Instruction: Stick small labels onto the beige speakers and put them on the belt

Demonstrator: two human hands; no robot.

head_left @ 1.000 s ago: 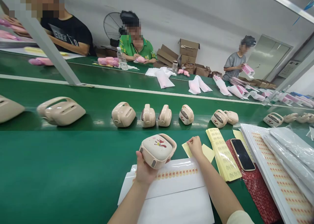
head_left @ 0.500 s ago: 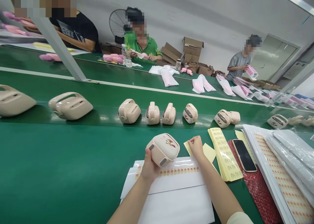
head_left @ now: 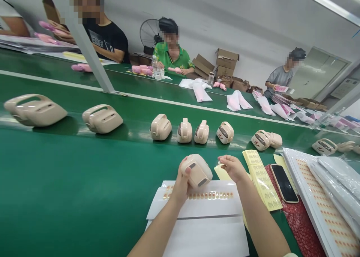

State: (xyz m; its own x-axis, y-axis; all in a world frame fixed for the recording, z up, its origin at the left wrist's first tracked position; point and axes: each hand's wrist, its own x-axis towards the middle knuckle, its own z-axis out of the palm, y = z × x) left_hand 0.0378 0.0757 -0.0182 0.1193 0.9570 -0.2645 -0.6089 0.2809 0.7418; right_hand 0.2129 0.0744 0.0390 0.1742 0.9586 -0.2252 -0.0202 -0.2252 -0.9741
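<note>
My left hand (head_left: 181, 187) is wrapped round a beige plastic device (head_left: 198, 170) with rounded corners, held tilted above white sticker sheets (head_left: 208, 208). Two dark grey oblong pads show on its near face. To its right, my right hand (head_left: 233, 167) pinches a small pale sticker (head_left: 219, 162) between thumb and forefinger, apart from the device. Under that hand lies yellow backing paper (head_left: 222, 173). A row of small orange-red stickers (head_left: 213, 195) runs along the top white sheet.
Several similar beige devices with handles (head_left: 102, 119) stand along the green conveyor belt (head_left: 137, 118). On the right lie a yellow sticker strip (head_left: 260, 178), a phone (head_left: 284, 184) on red bubble wrap (head_left: 302, 227), and stacked sticker sheets (head_left: 317, 197). Co-workers sit across the belt.
The device has turned in my left hand, so its printed picture faces away and the padded face shows more. My right hand has rotated, bringing its pinched fingertips into sight.
</note>
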